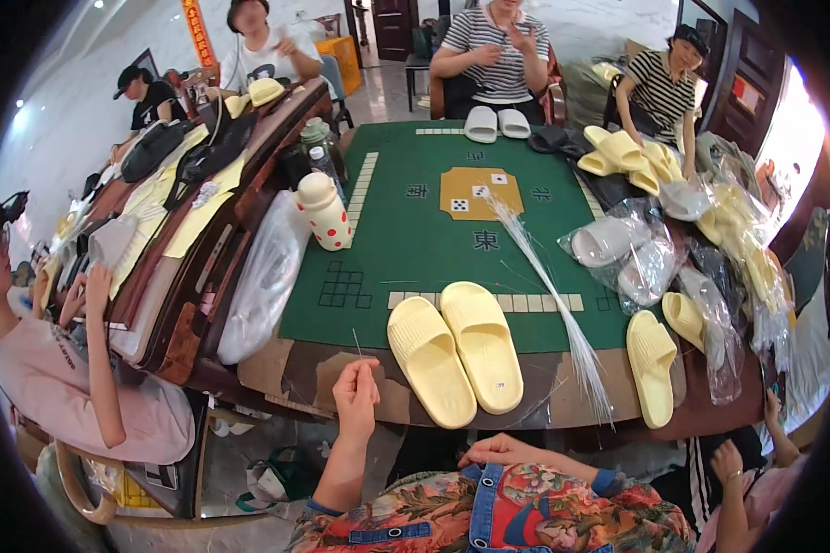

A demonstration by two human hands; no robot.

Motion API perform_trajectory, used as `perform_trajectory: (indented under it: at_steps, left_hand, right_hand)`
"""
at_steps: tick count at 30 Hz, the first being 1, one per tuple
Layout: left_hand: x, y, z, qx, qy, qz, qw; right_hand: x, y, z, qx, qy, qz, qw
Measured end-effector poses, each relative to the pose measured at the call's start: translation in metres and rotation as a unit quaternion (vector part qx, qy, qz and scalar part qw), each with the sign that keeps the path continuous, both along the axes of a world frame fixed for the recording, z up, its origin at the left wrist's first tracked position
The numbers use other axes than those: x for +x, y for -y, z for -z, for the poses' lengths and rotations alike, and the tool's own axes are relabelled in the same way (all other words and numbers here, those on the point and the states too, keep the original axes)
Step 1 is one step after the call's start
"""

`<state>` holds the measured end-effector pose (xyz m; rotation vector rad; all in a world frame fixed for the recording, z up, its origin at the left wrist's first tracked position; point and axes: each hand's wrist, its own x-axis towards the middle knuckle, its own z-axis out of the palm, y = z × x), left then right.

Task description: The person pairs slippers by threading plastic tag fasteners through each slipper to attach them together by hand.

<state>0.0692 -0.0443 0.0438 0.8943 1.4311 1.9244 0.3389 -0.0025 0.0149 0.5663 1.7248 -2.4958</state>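
Observation:
My left hand (356, 394) is raised at the table's near edge, its thumb and fingers pinched on a thin needle-like strand (357, 341) that points upward. Low in front of my body, my right hand (500, 450) lies with loosely extended fingers and no visible object in it. Beyond it a pair of pale yellow slippers rests side by side, soles down, toes away from me: the left slipper (431, 361) and the right slipper (482, 346). A bundle of clear plastic strands (563, 318) stretches diagonally across the table to their right.
The green-topped table (387, 249) carries a dotted bottle (324, 212), a plastic bag (266, 286) and white slippers (496, 123). At right are a single yellow slipper (652, 369), bagged slippers (618, 249) and a yellow slipper pile (632, 157). Several people sit around this table and another (189, 276).

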Motion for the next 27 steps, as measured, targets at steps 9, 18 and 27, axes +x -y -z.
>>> perform_trajectory:
  at_steps: [9, 18, 27]
  left_hand:
    - [0.021, 0.006, -0.026, -0.006, 0.117, 0.104, 0.988]
    - [0.028, -0.006, -0.022, 0.004, 0.149, 0.100, 0.984]
    - [0.037, -0.002, -0.031, 0.022, 0.148, 0.113, 0.982]
  right_hand:
    - [-0.063, -0.009, 0.118, 0.451, 0.081, 0.141, 0.878]
    - [-0.043, -0.004, 0.109, 0.459, 0.066, 0.228, 0.856]
    - [-0.041, -0.004, 0.103, 0.442, 0.062, 0.198, 0.873]
